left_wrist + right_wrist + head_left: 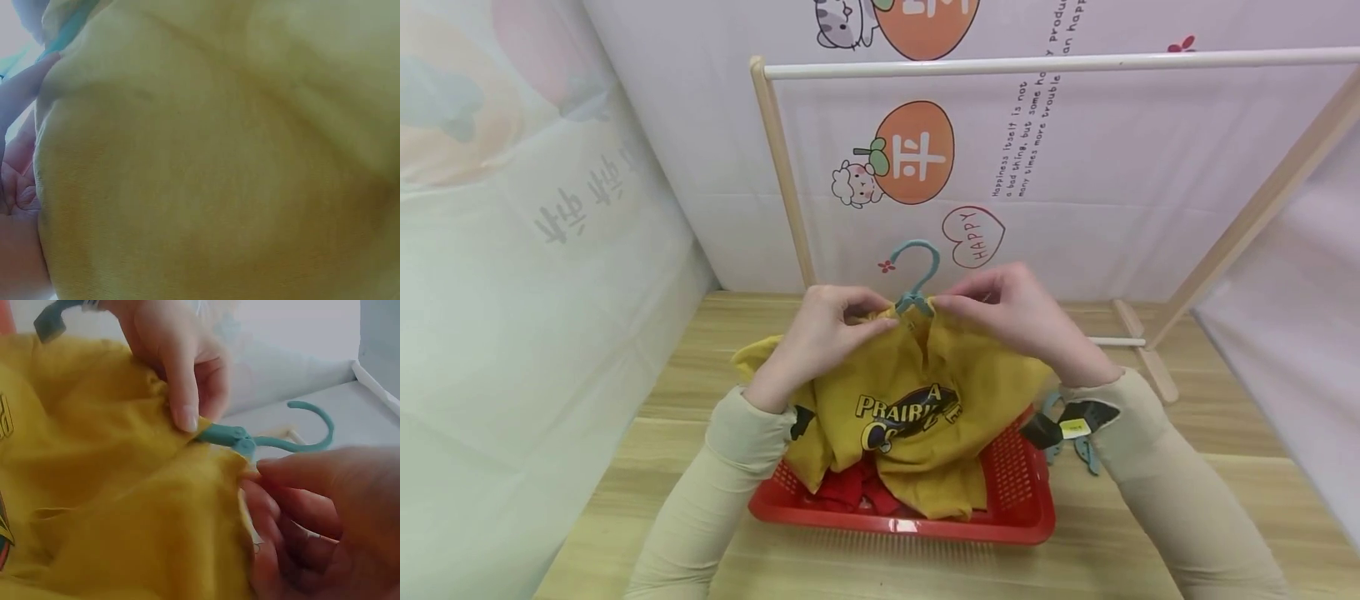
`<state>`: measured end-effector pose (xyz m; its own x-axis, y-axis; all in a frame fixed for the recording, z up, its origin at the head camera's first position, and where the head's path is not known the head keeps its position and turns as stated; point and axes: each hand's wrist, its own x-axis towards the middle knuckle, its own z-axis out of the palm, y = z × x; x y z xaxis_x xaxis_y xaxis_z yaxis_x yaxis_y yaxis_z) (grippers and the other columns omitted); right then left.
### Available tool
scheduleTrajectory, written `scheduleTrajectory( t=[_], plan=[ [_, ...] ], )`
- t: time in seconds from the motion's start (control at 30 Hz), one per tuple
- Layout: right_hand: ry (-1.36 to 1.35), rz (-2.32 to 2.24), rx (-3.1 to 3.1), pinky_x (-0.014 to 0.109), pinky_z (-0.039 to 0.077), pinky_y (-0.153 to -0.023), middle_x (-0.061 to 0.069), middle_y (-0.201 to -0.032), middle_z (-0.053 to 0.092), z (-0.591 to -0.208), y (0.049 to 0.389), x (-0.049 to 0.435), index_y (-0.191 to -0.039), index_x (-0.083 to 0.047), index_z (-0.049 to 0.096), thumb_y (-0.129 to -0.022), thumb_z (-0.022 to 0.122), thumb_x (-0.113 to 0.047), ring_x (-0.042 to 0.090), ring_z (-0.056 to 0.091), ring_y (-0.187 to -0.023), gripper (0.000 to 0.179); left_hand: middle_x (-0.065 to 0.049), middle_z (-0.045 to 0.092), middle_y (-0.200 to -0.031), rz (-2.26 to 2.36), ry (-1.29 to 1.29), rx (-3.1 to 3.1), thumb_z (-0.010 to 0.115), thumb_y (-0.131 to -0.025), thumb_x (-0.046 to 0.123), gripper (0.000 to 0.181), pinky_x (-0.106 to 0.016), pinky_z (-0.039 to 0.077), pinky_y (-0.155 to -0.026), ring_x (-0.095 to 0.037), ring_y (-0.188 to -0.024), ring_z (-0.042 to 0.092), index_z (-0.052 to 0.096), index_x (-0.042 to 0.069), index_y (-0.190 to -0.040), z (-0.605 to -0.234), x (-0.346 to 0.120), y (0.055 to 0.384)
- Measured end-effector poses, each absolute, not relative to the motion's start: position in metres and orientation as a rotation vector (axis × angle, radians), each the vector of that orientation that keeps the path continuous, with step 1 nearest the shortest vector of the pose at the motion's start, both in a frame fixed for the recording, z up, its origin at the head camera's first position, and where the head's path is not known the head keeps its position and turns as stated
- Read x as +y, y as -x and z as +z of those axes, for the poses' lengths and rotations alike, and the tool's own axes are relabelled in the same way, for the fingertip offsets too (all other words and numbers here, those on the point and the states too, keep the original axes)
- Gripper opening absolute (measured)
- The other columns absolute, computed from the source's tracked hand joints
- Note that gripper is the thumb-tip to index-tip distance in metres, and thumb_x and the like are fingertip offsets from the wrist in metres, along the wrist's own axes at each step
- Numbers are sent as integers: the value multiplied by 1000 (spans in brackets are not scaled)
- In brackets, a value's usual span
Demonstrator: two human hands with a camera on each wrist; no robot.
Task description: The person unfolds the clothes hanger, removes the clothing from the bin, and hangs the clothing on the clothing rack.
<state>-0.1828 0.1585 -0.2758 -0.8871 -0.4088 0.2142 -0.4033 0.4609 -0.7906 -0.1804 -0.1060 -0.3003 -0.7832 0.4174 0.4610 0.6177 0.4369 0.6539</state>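
Observation:
A yellow T-shirt (917, 417) with dark printed lettering hangs between my two hands over a red basket. My left hand (831, 329) pinches its collar on the left side, thumb in front. On the other side, the collar edge is pinched by my right hand (1022, 317), as the right wrist view also shows. From the neck opening rises the hook of a teal hanger (916, 279); its folding joint (240, 439) sits between my hands and its arms are hidden inside the shirt. Yellow cloth (206, 156) fills most of the left wrist view.
The red basket (925, 527) holds a red cloth (853, 487) under the shirt. To its right on the wooden table (1210, 500) lie more teal hangers (1086, 454), partly behind my right wrist. A rack with a white rail (1060, 63) and wooden posts (782, 167) stands behind.

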Motion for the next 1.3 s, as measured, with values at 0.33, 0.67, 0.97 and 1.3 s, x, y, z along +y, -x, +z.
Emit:
scheduleTrajectory(
  t=[0.33,0.67,0.97,1.3],
  plan=[
    [884,-1326,2723,32,59,-81,-3,-97,76,-278,183,168,-105,-14,80,-89,83,-21,14,72,-88,18,6,75,-91,-1368,856,-2447,80,-91,21,13,-28,59,-74,-10,-81,70,80,9,-97,-293,-111,179],
    [783,-1381,2815,25,58,-77,-4,-95,77,-272,179,179,-102,-17,82,-88,83,-28,11,73,-86,18,12,75,-101,-1427,644,-2472,73,-94,44,31,-31,58,-79,-9,-87,70,78,18,-112,-275,-140,172],
    [656,-1403,2894,20,56,-76,-1,-97,77,-255,176,194,-105,-17,82,-85,85,-36,11,73,-88,27,2,75,-107,-1511,418,-2351,77,-92,39,33,-27,56,-86,-12,-98,70,78,15,-115,-283,-181,173],
    [513,-1431,2991,17,54,-69,-3,-97,77,-238,177,219,-108,-15,82,-83,87,-37,11,71,-86,34,-1,74,-94,-1581,275,-2308,76,-94,33,36,-24,54,-68,-16,-81,67,74,2,-112,-297,-200,173]
  ],
)
